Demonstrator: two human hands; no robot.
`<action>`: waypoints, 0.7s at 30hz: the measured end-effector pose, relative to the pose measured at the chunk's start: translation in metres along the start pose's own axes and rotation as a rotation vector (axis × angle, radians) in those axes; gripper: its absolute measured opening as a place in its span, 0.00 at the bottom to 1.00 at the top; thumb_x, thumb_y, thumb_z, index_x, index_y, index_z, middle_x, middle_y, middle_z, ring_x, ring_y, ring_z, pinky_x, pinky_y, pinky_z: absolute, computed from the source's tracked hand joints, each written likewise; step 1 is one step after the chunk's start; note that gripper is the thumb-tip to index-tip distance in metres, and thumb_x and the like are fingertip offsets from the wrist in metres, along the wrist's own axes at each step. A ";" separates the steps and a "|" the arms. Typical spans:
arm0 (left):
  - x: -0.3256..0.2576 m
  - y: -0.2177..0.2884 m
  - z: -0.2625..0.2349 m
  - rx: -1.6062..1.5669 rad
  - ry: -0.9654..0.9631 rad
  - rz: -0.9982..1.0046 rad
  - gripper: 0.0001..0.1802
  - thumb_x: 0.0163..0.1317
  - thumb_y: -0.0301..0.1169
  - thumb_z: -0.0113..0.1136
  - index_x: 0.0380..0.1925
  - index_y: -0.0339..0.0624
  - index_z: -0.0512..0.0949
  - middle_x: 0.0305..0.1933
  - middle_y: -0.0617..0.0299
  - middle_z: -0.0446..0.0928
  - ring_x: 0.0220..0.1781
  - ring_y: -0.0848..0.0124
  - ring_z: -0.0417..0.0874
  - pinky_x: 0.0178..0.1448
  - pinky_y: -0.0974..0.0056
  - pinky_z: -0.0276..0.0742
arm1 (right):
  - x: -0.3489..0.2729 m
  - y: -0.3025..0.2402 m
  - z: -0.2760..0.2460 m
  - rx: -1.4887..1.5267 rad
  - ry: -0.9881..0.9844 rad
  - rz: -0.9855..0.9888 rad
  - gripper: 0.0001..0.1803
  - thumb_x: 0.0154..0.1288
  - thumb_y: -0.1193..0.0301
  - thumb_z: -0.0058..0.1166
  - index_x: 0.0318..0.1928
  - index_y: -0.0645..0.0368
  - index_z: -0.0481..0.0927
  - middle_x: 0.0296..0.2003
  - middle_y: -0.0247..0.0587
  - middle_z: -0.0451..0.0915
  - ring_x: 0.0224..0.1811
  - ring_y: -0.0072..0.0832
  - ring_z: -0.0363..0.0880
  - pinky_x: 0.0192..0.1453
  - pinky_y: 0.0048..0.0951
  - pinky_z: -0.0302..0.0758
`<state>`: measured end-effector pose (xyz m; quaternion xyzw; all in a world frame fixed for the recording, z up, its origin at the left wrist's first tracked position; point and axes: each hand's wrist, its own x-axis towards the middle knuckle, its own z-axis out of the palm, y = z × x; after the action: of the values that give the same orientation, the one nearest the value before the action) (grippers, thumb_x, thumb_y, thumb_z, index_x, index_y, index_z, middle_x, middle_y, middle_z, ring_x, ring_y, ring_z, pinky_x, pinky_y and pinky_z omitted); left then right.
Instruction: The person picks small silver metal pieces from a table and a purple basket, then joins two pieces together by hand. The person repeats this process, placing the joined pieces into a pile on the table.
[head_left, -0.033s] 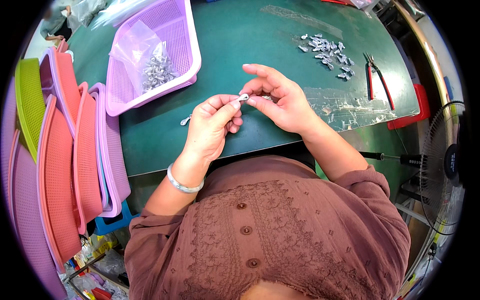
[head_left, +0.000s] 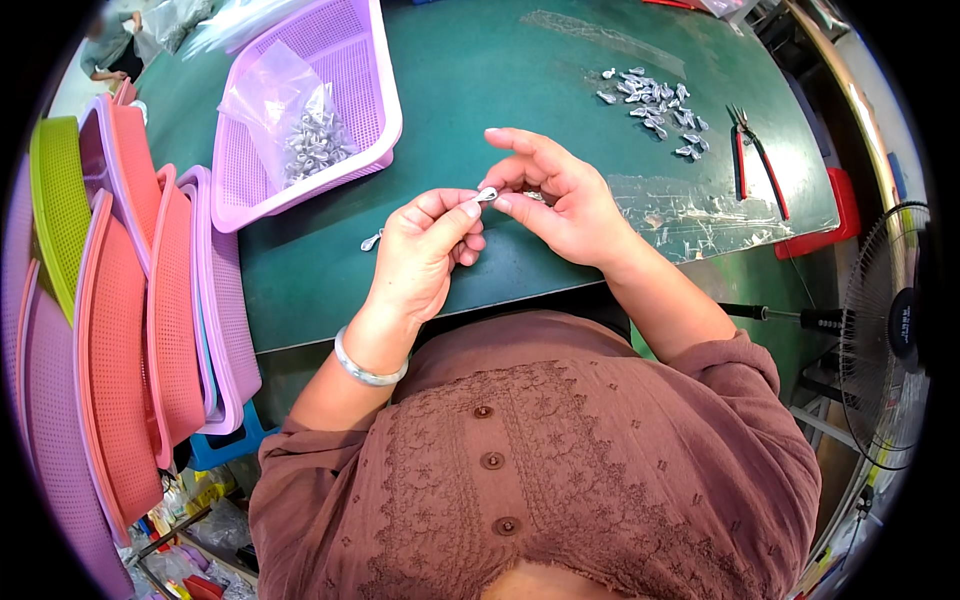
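Observation:
My left hand (head_left: 425, 240) pinches a small grey looped piece (head_left: 487, 195) between thumb and forefinger, a little above the table's near edge. At the loop's other end, the thumb and forefinger of my right hand (head_left: 550, 195) close in on it from the right. Something small and pale shows under the curled fingers of that hand, too hidden to name. Beside my left wrist another small grey loop (head_left: 372, 240) lies on the green table (head_left: 480, 90). A loose pile of similar grey pieces (head_left: 655, 105) is spread farther off to the right.
Red-handled pliers (head_left: 757, 165) lie right of the pile. A purple basket (head_left: 385, 120) holds a clear bag (head_left: 275, 90) of grey loops. Stacked coloured baskets (head_left: 125, 330) crowd the left side. A fan (head_left: 885, 335) stands at the right; a person (head_left: 105, 50) is far left.

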<state>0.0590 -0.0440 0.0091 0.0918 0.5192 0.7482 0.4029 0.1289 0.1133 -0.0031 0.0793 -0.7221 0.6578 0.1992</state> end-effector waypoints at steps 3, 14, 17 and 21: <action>0.000 -0.001 0.000 0.007 -0.002 0.006 0.06 0.59 0.27 0.54 0.34 0.36 0.75 0.24 0.66 0.72 0.24 0.78 0.72 0.26 0.75 0.66 | 0.000 0.000 0.000 -0.027 0.001 -0.025 0.28 0.56 0.83 0.52 0.58 0.59 0.63 0.32 0.36 0.77 0.34 0.20 0.75 0.43 0.23 0.72; 0.003 -0.007 -0.006 -0.102 -0.085 -0.070 0.05 0.61 0.27 0.52 0.34 0.38 0.75 0.25 0.65 0.73 0.26 0.78 0.72 0.28 0.75 0.67 | 0.000 -0.003 0.002 -0.183 0.014 -0.152 0.27 0.52 0.83 0.55 0.55 0.59 0.67 0.31 0.37 0.78 0.31 0.22 0.76 0.36 0.22 0.74; 0.003 -0.007 -0.006 -0.127 -0.110 -0.088 0.06 0.62 0.28 0.52 0.34 0.38 0.75 0.26 0.65 0.73 0.26 0.78 0.73 0.28 0.75 0.68 | 0.000 -0.002 0.002 -0.206 0.015 -0.185 0.27 0.51 0.83 0.55 0.54 0.59 0.68 0.31 0.37 0.78 0.30 0.23 0.77 0.35 0.22 0.74; 0.002 -0.009 -0.006 -0.137 -0.124 -0.085 0.06 0.62 0.29 0.52 0.35 0.38 0.74 0.27 0.65 0.74 0.27 0.78 0.73 0.29 0.75 0.69 | 0.000 -0.003 0.003 -0.207 0.016 -0.201 0.27 0.51 0.83 0.56 0.54 0.59 0.69 0.31 0.37 0.78 0.31 0.24 0.77 0.35 0.22 0.75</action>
<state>0.0584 -0.0453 -0.0015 0.0881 0.4442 0.7570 0.4711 0.1294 0.1098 -0.0005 0.1251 -0.7729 0.5570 0.2768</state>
